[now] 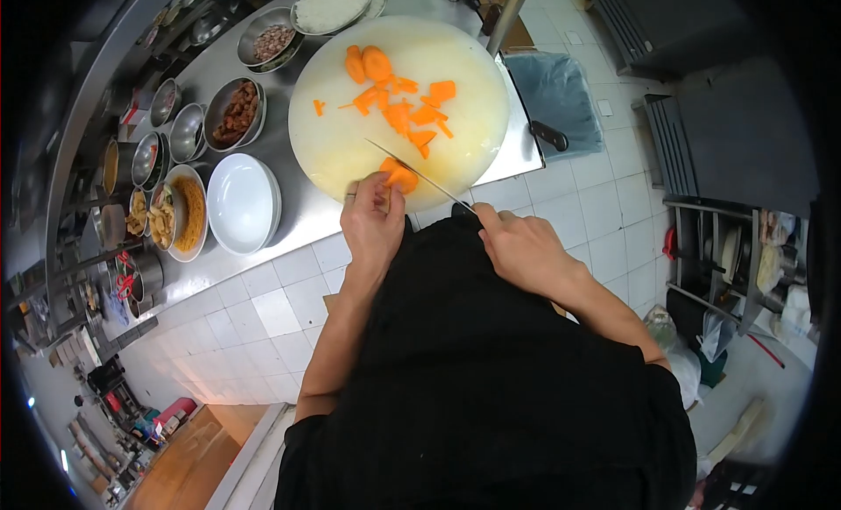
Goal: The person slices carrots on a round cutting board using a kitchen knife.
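1. Head view: I observe a steel counter [307,218] supporting a round cutting board [328,151], with white dishes [243,203] beside the board's left edge.
2. Right hand [521,247]: closed around the handle of a kitchen knife [420,174]. The blade lies diagonally over the near part of the board.
3. Left hand [372,221]: partly curled, thumb and fingertips pinching a carrot piece [401,178] near the board's near edge, next to the blade. I cannot tell whether the blade is cutting it.
4. Loose carrot pieces [397,117]: scattered around the board's centre, larger ones at the far side.
5. Recommended practice: seat the carrot on a flat face. Tuck fingertips behind the knuckles; keep the thumb back. Use smooth strokes and hold one thickness. Work further in from the rim for firmer support.
6. Markings: no brand, label or writing is legible from this position.
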Demonstrator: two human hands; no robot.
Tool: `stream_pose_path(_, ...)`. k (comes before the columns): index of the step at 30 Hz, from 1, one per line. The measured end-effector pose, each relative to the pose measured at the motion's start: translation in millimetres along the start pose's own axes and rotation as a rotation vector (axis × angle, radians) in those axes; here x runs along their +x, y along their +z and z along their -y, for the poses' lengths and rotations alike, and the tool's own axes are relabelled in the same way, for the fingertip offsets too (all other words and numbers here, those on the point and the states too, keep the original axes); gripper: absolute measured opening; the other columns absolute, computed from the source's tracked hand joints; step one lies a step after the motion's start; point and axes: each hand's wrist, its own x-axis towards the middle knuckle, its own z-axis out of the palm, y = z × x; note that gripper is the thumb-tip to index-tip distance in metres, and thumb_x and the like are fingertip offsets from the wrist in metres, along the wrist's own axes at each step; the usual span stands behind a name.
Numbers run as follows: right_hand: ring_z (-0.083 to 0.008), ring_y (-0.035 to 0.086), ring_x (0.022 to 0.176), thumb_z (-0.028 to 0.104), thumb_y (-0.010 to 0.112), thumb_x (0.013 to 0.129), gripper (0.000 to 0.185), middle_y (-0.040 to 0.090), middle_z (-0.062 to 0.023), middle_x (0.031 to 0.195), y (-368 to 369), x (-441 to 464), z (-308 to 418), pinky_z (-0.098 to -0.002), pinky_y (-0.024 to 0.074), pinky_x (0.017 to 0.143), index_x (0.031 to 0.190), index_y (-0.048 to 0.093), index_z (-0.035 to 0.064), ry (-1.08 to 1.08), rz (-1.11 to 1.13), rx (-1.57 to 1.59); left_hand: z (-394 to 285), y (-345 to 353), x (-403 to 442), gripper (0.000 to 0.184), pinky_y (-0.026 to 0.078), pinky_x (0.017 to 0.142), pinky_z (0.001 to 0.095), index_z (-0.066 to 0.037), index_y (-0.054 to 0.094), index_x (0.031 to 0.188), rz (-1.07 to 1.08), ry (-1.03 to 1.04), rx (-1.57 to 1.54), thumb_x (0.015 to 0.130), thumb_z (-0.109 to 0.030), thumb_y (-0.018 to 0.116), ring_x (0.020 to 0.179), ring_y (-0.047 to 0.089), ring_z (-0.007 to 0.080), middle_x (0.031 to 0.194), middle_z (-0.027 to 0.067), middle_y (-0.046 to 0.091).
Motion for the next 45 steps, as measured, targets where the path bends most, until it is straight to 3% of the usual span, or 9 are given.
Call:
stream_pose_path(1, -0.0461, 0.072, 0.077, 0.013, 0.058, 0.102, 0.022, 0.071, -0.0253, 0.085, -3, -5, 1, -0.0558, 0.0564, 0.071, 0.119, 0.053, -0.0015, 0.005, 0.002, 0.003, -1, -1, 3, 0.024, 0.057, 0.073, 0.037, -0.004, 0.073, 0.115, -0.092, 0.224, 0.218, 0.092, -0.007, 0.078, 0.089, 0.069, 0.0244, 0.1, 0.013, 0.071)
stream_pose_path(4, -0.042, 0.073, 0.07, 0.007, 0.062, 0.094, 0.032, 0.07, -0.0235, 0.083, -14, -21, 4, -0.0509, 0.0575, 0.064, 0.124, 0.055, -0.0034, -0.044, -0.027, -0.137, -2, -2, 12, 0.024, 0.053, 0.087, 0.0466, -0.005, 0.071, 0.109, -0.032, 0.309, 0.122, 0.085, -0.002, 0.076, 0.099, 0.064, 0.0377, 0.106, 0.0172, 0.066)
stream_pose_path(13, -0.0322, 0.073, 0.062, 0.006, 0.064, 0.092, 0.041, 0.068, -0.0149, 0.078, -38, -43, 22, -0.0406, 0.0581, 0.053, 0.131, 0.058, -0.0048, -0.011, 0.035, -0.334, -5, 0, 11, 0.023, 0.054, 0.087, 0.046, -0.004, 0.069, 0.109, 0.005, 0.254, 0.116, 0.087, -0.001, 0.073, 0.1, 0.065, 0.037, 0.104, 0.0171, 0.066)
stream_pose_path(18, -0.0357, 0.073, 0.063, 0.006, 0.062, 0.095, 0.015, 0.069, -0.0189, 0.076, -29, -30, 15, -0.0432, 0.059, 0.055, 0.108, 0.057, 0.0004, -0.033, 0.016, -0.27, -5, -1, 10, 0.023, 0.054, 0.086, 0.0461, -0.004, 0.069, 0.11, 0.014, 0.229, 0.099, 0.087, -0.001, 0.073, 0.099, 0.065, 0.0373, 0.104, 0.0174, 0.066)
stream_pose_path(20, -0.0411, 0.071, 0.065, 0.006, 0.062, 0.095, 0.018, 0.069, -0.023, 0.077, -10, -6, 2, -0.0487, 0.0573, 0.058, 0.11, 0.055, -0.0014, -0.018, 0.061, -0.189, -3, -1, 11, 0.02, 0.057, 0.072, 0.0401, -0.005, 0.07, 0.111, 0.019, 0.236, 0.142, 0.091, -0.006, 0.074, 0.098, 0.066, 0.0327, 0.11, 0.0143, 0.068)
stream_pose_path(24, -0.051, 0.068, 0.075, 0.011, 0.058, 0.102, 0.02, 0.069, -0.0297, 0.081, 10, 26, -23, -0.059, 0.0537, 0.07, 0.113, 0.05, -0.0037, -0.023, 0.089, 0.062, -10, -3, 14, 0.023, 0.054, 0.086, 0.0463, -0.005, 0.07, 0.11, 0.03, 0.197, 0.072, 0.088, -0.002, 0.074, 0.099, 0.064, 0.0377, 0.104, 0.0175, 0.066)
stream_pose_path(30, -0.0507, 0.069, 0.078, 0.016, 0.054, 0.106, 0.019, 0.07, -0.0268, 0.078, -16, 12, -21, -0.0612, 0.0525, 0.074, 0.112, 0.05, -0.0014, 0.102, 0.08, 0.163, -1, -7, 17, 0.019, 0.056, 0.076, 0.039, -0.005, 0.073, 0.111, 0.026, 0.381, 0.232, 0.093, -0.01, 0.077, 0.094, 0.068, 0.0296, 0.106, 0.0148, 0.068)
stream_pose_path(39, -0.0476, 0.068, 0.066, 0.017, 0.059, 0.105, 0.02, 0.068, -0.023, 0.071, -12, -8, 6, -0.057, 0.0537, 0.061, 0.111, 0.05, 0.0007, 0.006, 0.139, 0.088, 13, -20, -15, 0.011, 0.06, 0.07, 0.03, 0.002, 0.069, 0.109, -0.061, 0.127, -0.102, 0.1, -0.003, 0.071, 0.088, 0.069, 0.0194, 0.107, 0.0136, 0.068)
stream_pose_path(45, -0.0341, 0.072, 0.063, 0.005, 0.064, 0.09, 0.019, 0.068, -0.0164, 0.071, -14, -19, 9, -0.045, 0.0578, 0.056, 0.106, 0.056, -0.0016, -0.121, -0.04, -0.126, 3, -13, -11, 0.01, 0.062, 0.07, 0.028, 0.001, 0.069, 0.112, -0.076, 0.003, -0.183, 0.103, -0.003, 0.067, 0.091, 0.069, 0.0162, 0.113, 0.0113, 0.064)
